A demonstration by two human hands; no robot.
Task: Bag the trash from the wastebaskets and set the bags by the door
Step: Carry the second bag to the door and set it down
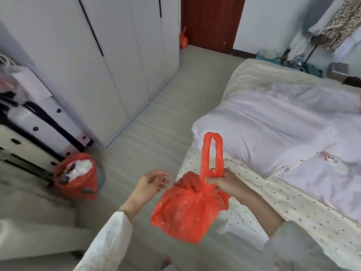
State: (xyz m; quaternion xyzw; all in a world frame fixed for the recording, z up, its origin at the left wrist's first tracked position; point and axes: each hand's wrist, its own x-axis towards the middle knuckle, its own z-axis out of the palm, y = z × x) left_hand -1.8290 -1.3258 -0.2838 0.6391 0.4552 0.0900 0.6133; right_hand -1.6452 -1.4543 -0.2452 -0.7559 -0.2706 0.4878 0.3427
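Head view — right hand [224,182] fingers clamped on red bag [187,210], left hand [150,182] fingers apart — over pale floor [166,122].

Home bedroom, made bed [273,122], white wardrobe [109,61], suitcase [37,132]

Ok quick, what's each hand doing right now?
Left hand: open, fingers spread, holding nothing, beside the red bag.
Right hand: closed on the red bag's handle at its gathered top, holding it up.
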